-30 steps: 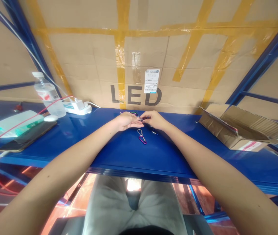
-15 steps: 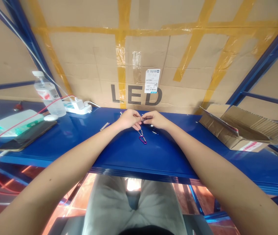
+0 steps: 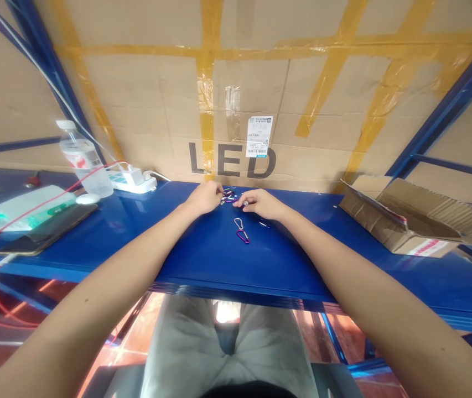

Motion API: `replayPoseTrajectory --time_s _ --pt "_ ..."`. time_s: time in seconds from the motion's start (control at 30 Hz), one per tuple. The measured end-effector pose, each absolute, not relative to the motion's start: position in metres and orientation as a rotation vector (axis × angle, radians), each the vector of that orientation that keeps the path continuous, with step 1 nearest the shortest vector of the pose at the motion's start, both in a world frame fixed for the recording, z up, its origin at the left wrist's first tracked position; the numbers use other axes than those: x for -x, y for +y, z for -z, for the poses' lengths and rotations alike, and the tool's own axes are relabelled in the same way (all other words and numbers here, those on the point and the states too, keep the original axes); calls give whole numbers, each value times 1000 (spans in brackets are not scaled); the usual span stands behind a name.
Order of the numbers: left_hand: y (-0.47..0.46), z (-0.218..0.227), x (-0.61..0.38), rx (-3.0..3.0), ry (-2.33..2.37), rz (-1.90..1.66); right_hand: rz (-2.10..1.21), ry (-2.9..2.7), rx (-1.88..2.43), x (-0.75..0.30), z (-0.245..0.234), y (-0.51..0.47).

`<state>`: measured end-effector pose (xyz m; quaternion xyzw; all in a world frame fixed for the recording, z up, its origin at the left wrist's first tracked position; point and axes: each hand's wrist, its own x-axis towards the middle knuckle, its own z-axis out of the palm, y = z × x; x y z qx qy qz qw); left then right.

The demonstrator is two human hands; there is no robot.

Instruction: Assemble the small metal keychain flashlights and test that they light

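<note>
My left hand (image 3: 206, 197) is at the back of the blue table, fingers curled down at a small pile of coloured carabiners (image 3: 229, 193). Its fingertips are partly hidden; whatever they pinch is too small to make out. Close by on the right, my right hand (image 3: 263, 203) pinches a small round silver metal piece (image 3: 245, 203) between thumb and fingers. In front of both hands lie a silver carabiner (image 3: 239, 223) and a purple carabiner (image 3: 243, 236), end to end and touching. A small dark blue item (image 3: 264, 224) rests below my right hand.
An open cardboard box (image 3: 410, 221) stands at the right. On the left are a water bottle (image 3: 84, 160), a white power strip (image 3: 134, 181), a phone (image 3: 47, 229) with a red cable and a green-white packet (image 3: 32, 204). A large cardboard sheet (image 3: 156, 110) closes off the back.
My hands were together over the table and have moved apart. The left one went left to the carabiner pile, uncovering it. The silver and purple carabiners stayed on the table.
</note>
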<state>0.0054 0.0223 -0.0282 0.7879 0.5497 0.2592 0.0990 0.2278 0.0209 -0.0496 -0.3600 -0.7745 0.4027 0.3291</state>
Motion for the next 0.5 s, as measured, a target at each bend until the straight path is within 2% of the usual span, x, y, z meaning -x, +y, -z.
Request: replayPoseTrajectory --time_s 0.5 --pt "29 26 10 -2562 1490 -498 -1114 -1927 992 -224 47 15"
